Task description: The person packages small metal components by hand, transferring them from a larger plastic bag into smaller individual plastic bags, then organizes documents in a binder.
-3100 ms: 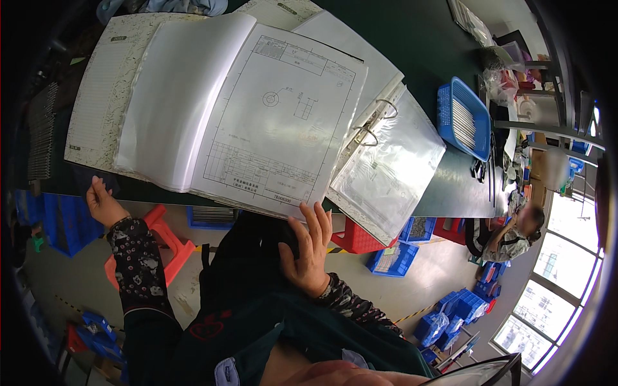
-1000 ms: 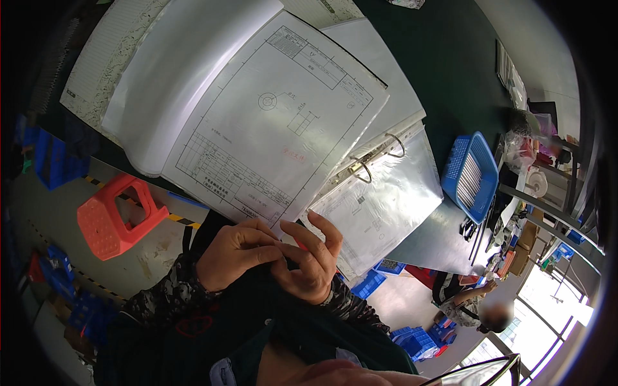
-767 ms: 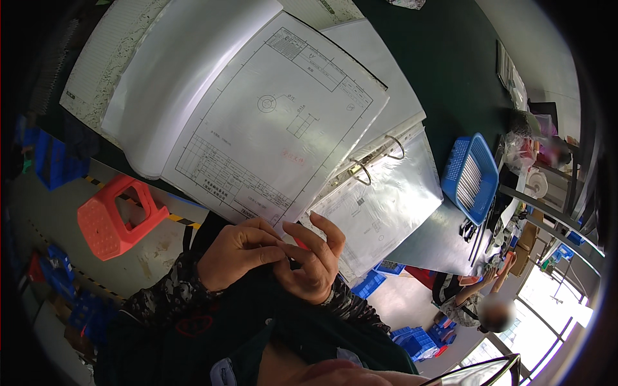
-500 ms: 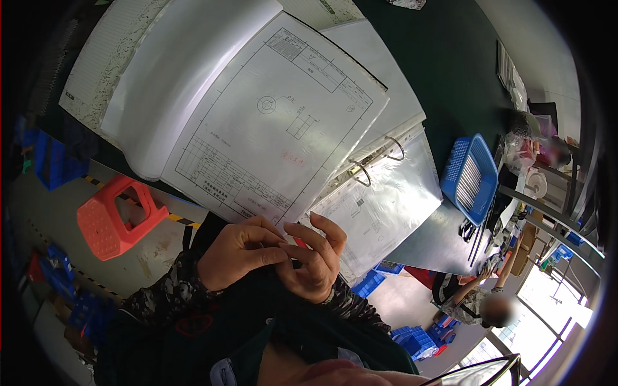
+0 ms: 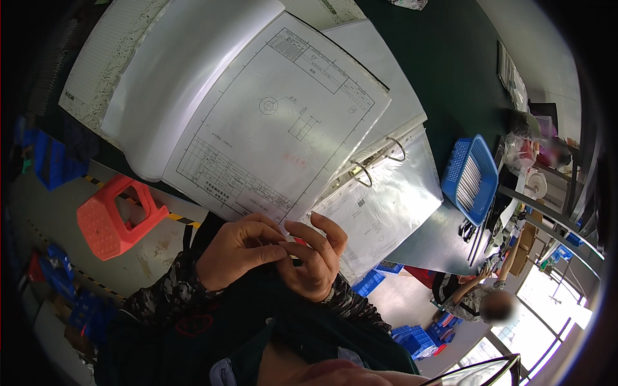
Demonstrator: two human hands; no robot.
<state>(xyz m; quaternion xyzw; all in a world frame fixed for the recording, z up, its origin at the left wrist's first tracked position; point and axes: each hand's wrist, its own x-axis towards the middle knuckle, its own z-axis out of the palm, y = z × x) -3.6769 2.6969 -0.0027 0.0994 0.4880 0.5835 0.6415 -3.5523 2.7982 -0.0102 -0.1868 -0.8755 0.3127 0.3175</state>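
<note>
My left hand (image 5: 235,256) and my right hand (image 5: 314,260) meet at the front edge of an open ring binder. The left thumb and forefinger are pinched together, their tips touching the right hand's fingers. On the right hand the fingers are curled in towards the thumb. Whatever sits between the fingertips is too small or hidden to make out; a bit of red shows there. Just beyond the hands lies a plastic-sleeved technical drawing (image 5: 257,138) of a ring-shaped part. The binder's metal rings (image 5: 364,175) stand open to view, with another sleeved sheet (image 5: 373,215) right of them.
A blue basket (image 5: 473,199) holding metal rods stands on the dark green table (image 5: 431,45) at the right. To the left, a red plastic stool (image 5: 109,225) is on the floor near blue bins (image 5: 55,164). Another person (image 5: 476,302) works at the far right.
The sleeved drawing has shifted very slightly to the right. Both hands keep almost the same place and pose.
</note>
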